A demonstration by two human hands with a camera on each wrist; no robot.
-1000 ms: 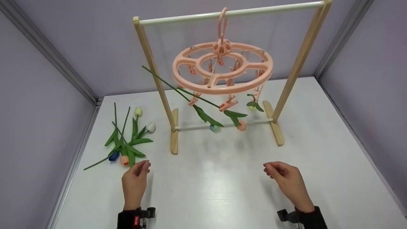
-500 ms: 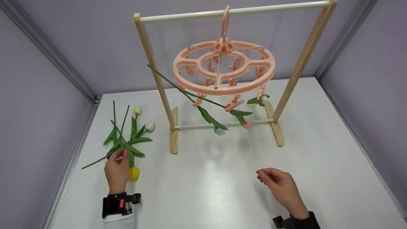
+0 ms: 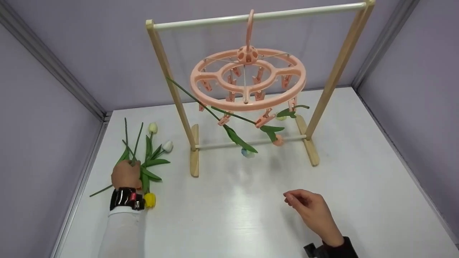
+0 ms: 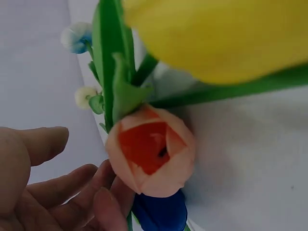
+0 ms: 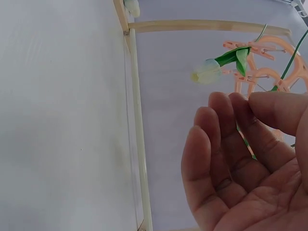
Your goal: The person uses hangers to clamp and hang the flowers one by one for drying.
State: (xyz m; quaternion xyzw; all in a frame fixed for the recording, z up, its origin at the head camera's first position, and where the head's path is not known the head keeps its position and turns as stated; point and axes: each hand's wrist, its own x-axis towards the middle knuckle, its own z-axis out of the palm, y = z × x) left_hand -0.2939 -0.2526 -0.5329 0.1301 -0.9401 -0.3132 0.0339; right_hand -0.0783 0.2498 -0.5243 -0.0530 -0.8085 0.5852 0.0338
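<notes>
over a crossed heap of tulips (image 3: 156,162) near the left edge of the desk (image 3: 215,225), the left hand (image 3: 125,174), thumb apart from fingers, clamped on nothing; fingers right beside a peach tulip (image 4: 151,154), contact hard to tell. well apart from it, above the near right part of the desk, the right hand (image 3: 312,211), fingers loosely bent, thumb tip next to the index fingertip, holding nothing.

all long-stemmed, with broad green leaves: the peach one cupped, red-orange inside; beside it a deep blue tulip (image 4: 163,211); toward the desk's front edge a bright yellow tulip (image 3: 150,200); toward the back edge a white tulip (image 3: 167,146) and a cream tulip (image 3: 153,128).

on the left wrist, a black strap (image 3: 119,199) with a red label (image 3: 133,196), lettering too small to read.

farther out, near the back edge, a wooden stand (image 3: 333,77) with a white rail (image 3: 200,22); hung there, a pink ring hanger (image 3: 247,106), with three more in its clips (image 3: 264,119): blue-and-white (image 3: 247,153), peach (image 3: 278,140) and pale yellow (image 3: 281,117).
</notes>
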